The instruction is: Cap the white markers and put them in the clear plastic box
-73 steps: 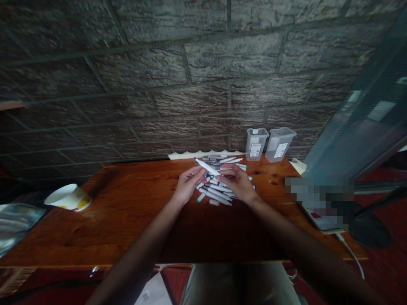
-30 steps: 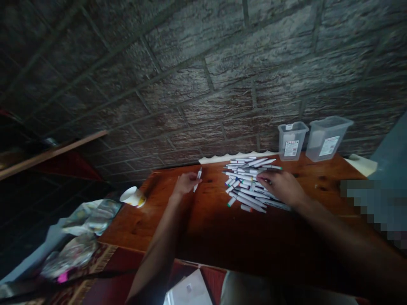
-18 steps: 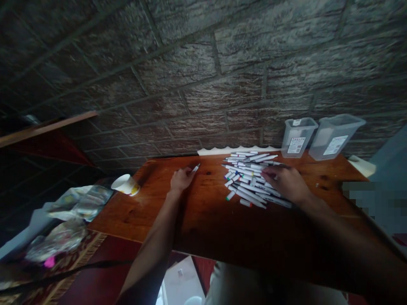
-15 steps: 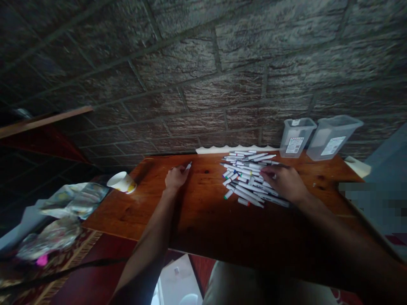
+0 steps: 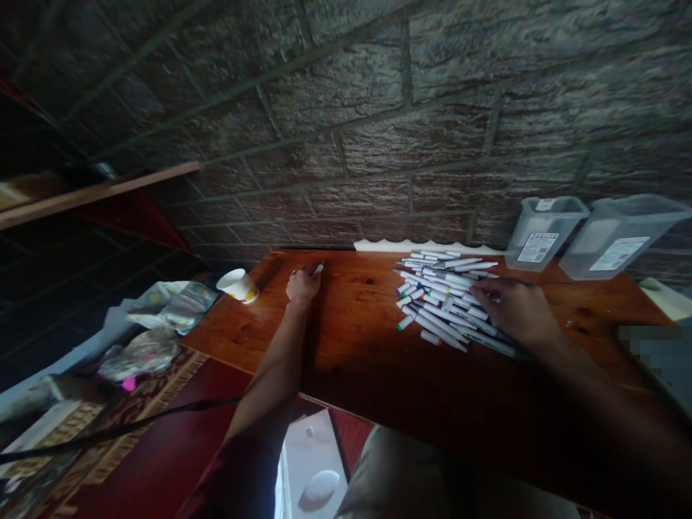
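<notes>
My left hand [image 5: 303,286] is closed on a slim white marker [image 5: 318,268], whose end pokes out past the fingertips near the back edge of the wooden table [image 5: 346,346]. To its left stands a white paper cup [image 5: 238,285] with a yellow pattern, tilted in view. A loose heap of white markers [image 5: 440,306], several with coloured ends, lies right of the middle. At the heap's right side is my right hand [image 5: 522,311], thumb and fingers pinched together against the markers. What it pinches is hidden.
Two clear plastic containers [image 5: 546,234] with labels stand at the back right by the brick wall [image 5: 367,194]. A white wavy strip [image 5: 427,246] lies along the wall. Plastic bags [image 5: 143,353] lie left of the table, and a white box [image 5: 316,454] is below its front edge.
The view has turned left, so everything sits further right in the picture. My left hand with the marker has come nearer the cup. My right hand stays at the heap's right side.
</notes>
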`<control>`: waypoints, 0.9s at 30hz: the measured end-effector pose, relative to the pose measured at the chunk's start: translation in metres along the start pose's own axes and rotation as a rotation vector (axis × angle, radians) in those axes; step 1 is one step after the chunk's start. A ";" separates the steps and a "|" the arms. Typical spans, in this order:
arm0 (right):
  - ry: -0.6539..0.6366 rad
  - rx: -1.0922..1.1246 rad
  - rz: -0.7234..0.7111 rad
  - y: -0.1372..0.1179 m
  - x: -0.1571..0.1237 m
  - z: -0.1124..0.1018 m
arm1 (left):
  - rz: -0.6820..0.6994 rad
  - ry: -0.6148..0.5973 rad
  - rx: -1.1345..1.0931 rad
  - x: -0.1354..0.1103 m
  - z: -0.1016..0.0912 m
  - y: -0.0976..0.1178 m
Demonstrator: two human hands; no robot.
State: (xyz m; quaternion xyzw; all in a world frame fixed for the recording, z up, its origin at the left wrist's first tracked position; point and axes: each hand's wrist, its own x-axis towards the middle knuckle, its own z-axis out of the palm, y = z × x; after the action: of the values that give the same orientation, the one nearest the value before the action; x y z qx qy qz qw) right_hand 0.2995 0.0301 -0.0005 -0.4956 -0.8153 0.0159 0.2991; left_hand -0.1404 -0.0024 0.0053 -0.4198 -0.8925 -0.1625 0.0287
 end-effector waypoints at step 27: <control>-0.091 0.028 0.032 0.001 0.002 0.003 | 0.105 0.004 0.012 -0.002 0.009 0.009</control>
State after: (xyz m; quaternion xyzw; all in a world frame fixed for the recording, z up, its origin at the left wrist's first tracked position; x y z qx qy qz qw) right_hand 0.2981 0.0331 -0.0027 -0.5031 -0.8196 0.0545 0.2685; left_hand -0.1314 0.0049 -0.0012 -0.4655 -0.8702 -0.1561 0.0416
